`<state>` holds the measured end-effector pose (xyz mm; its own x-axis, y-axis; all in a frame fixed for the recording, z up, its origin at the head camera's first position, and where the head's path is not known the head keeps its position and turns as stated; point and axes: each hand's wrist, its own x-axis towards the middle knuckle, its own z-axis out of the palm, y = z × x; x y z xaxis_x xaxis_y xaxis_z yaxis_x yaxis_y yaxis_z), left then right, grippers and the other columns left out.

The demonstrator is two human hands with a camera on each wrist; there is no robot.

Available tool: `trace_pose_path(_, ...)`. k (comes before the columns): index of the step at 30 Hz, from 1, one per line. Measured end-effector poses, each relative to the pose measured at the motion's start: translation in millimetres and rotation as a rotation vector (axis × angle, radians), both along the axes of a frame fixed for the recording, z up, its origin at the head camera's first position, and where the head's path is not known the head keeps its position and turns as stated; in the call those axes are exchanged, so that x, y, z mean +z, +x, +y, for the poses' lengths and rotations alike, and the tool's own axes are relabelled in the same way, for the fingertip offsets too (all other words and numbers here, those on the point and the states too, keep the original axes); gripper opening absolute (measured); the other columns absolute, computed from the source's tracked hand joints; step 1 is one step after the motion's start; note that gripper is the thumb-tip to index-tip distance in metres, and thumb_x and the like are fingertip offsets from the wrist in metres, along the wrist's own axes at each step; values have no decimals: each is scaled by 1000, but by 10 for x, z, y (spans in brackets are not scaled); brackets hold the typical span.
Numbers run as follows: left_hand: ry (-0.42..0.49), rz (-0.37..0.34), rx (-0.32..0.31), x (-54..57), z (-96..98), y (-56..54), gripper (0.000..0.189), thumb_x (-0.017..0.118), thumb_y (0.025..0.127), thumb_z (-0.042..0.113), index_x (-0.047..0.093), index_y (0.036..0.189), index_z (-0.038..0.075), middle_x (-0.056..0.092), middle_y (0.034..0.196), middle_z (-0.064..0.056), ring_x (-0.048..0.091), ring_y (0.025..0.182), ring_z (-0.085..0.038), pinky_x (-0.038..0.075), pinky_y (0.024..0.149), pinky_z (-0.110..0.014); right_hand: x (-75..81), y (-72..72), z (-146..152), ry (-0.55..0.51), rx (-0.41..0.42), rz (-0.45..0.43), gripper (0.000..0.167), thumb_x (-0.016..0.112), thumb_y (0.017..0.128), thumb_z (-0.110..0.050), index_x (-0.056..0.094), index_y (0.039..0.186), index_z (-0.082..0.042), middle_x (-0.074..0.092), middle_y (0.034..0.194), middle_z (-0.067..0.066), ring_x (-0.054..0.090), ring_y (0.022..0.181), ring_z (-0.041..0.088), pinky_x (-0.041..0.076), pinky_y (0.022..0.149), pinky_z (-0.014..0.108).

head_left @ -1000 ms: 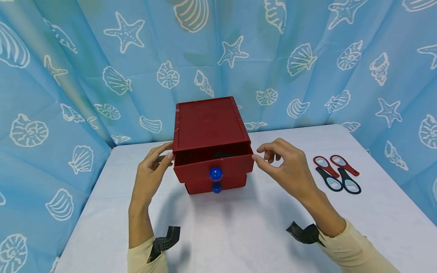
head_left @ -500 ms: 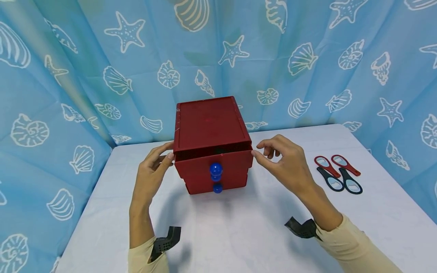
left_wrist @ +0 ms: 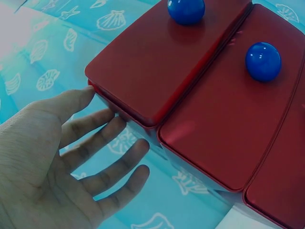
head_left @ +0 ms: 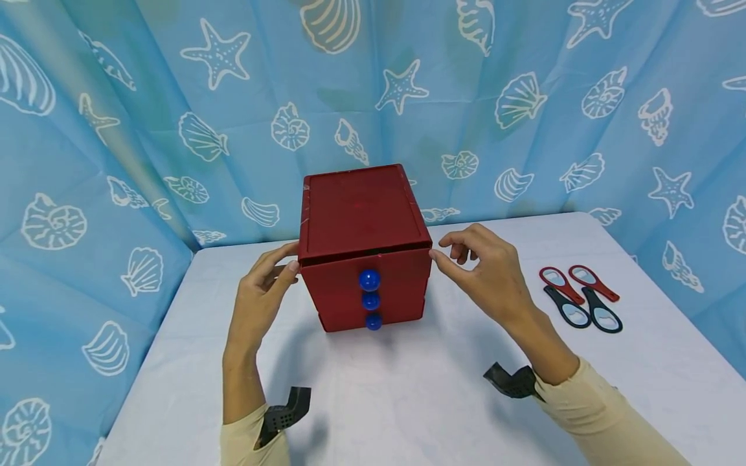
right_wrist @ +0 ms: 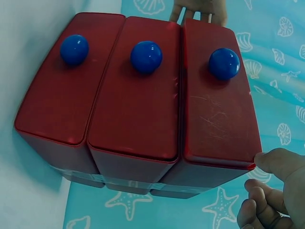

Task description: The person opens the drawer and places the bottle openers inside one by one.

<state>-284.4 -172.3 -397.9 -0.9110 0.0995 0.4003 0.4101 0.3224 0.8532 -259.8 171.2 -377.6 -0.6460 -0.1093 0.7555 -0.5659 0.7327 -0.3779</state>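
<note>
Cabinet (head_left: 364, 210): dark red, upright on the white desk (head_left: 402, 401), at the middle, near the curtain.
Top drawer (head_left: 332, 278): almost fully in, its front jutting slightly past the two below, with a thin dark gap under the cabinet's top; scratches mark its face.
Lower drawers (right_wrist: 131, 109): two, both pushed in.
Knobs (head_left: 370, 280): three blue balls, one per drawer, in a column.
Left grip (head_left: 259, 288): a bare hand at the cabinet's left, fingers apart and loosely bent, thumb tip touching the top drawer's upper corner; I cannot tell whether the forefinger touches the side.
Right grip (head_left: 489, 268): thumb straight, its tip on the drawer's upper right corner; the other fingers curl loosely, apart from the thumb, clamped on nothing.
Openers (head_left: 603, 289): two red, two black, lying flat together at the desk's right, well apart from the cabinet.
Curtain (head_left: 233, 142): blue, printed with white shells and starfish.
Sleeves (head_left: 250, 446): cream, with a black mount at each wrist.
</note>
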Motion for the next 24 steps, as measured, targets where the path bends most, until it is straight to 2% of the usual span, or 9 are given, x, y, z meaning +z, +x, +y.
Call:
trace_pose_path(7, -3, -3, 5, -2, 4, -2, 45, 61, 100, 38, 57, 143, 25, 53, 141, 6, 63, 112, -15, 51, 97, -29, -28, -69, -11, -10, 5, 38, 22, 84, 82, -17, 72, 95, -5, 56, 78, 2, 55, 73, 13, 46, 59, 30)
trace_pose_path(14, -1, -8, 16, -3, -12, -4, 45, 61, 100, 41, 57, 142, 27, 53, 140, 7, 63, 112, -15, 50, 100, -37, -75, -158, -51, -41, 16, 83, 20, 83, 82, -15, 73, 96, -5, 56, 78, 2, 54, 72, 14, 44, 57, 29)
trace_pose_path(20, 5, -18, 6, -47, -17, 11, 46, 61, 99, 41, 57, 143, 27, 53, 140, 8, 63, 113, -14, 50, 100, -38, -239, -125, -70, -101, 8, 127, 20, 84, 80, -11, 73, 97, -6, 56, 77, 1, 55, 72, 15, 43, 62, 23)
trace_pose_path(24, 6, -1, -6, -20, -20, -2, 47, 62, 99, 40, 56, 144, 25, 53, 140, 7, 63, 113, -15, 51, 98, -32, -359, -66, -113, -156, -7, 129, 20, 83, 80, -8, 74, 97, -8, 58, 77, 0, 55, 72, 13, 44, 64, 19)
